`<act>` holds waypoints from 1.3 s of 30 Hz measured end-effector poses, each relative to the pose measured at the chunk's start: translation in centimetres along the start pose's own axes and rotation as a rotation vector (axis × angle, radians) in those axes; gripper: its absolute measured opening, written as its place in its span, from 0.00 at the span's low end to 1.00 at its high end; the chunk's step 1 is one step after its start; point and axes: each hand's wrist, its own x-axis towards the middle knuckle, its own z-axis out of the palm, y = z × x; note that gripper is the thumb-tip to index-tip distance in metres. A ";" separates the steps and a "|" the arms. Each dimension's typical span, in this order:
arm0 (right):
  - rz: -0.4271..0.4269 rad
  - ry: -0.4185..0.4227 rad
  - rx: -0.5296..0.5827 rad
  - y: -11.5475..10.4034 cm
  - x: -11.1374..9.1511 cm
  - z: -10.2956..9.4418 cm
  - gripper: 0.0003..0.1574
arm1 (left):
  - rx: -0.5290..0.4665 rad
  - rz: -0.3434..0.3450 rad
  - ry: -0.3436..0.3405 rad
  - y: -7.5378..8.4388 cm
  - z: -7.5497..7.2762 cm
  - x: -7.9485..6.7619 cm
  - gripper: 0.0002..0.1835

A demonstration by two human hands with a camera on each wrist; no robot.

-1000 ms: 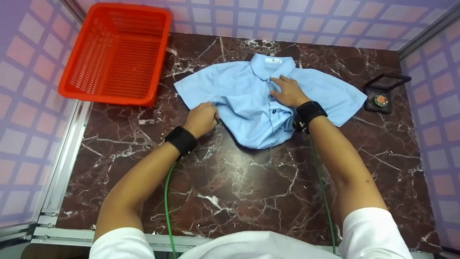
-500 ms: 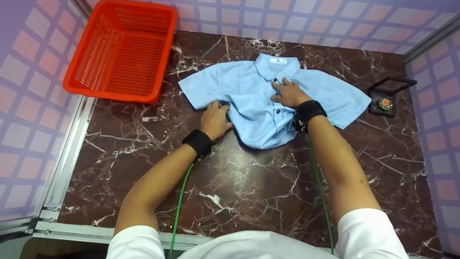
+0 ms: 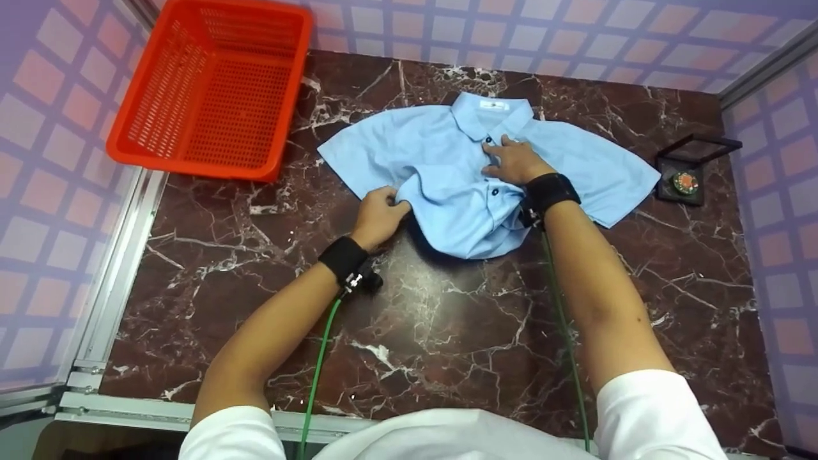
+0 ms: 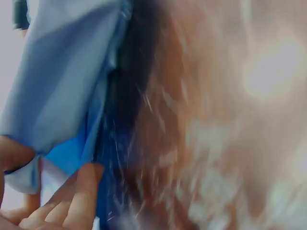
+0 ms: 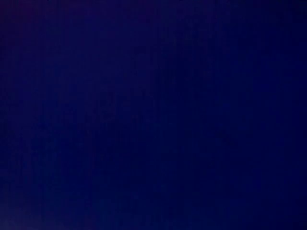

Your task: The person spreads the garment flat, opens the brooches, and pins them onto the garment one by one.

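Note:
A light blue short-sleeved button shirt lies on the dark marbled table, collar toward the back wall and its lower part bunched. My left hand pinches the shirt's edge below the left-side sleeve. In the left wrist view, the left hand's fingers are at the raised fabric. On the button placket below the collar rests my right hand, its fingers spread over the cloth. The right wrist view is only dark blue, so it hides that hand.
A red plastic basket stands at the back left. On the right sits a small black case with its lid up and a round green-and-orange piece inside. A green cable trails from the left wrist.
My left hand let go of the shirt's side, shifted right with fingers extended, then took hold of its edge and lifted it slightly. The right hand stays on the placket.

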 end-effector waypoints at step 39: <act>0.066 0.055 -0.013 0.1 0.4 0.3 0.43 | -0.387 -0.285 -0.369 -2.1 -4.1 -7.6 0.17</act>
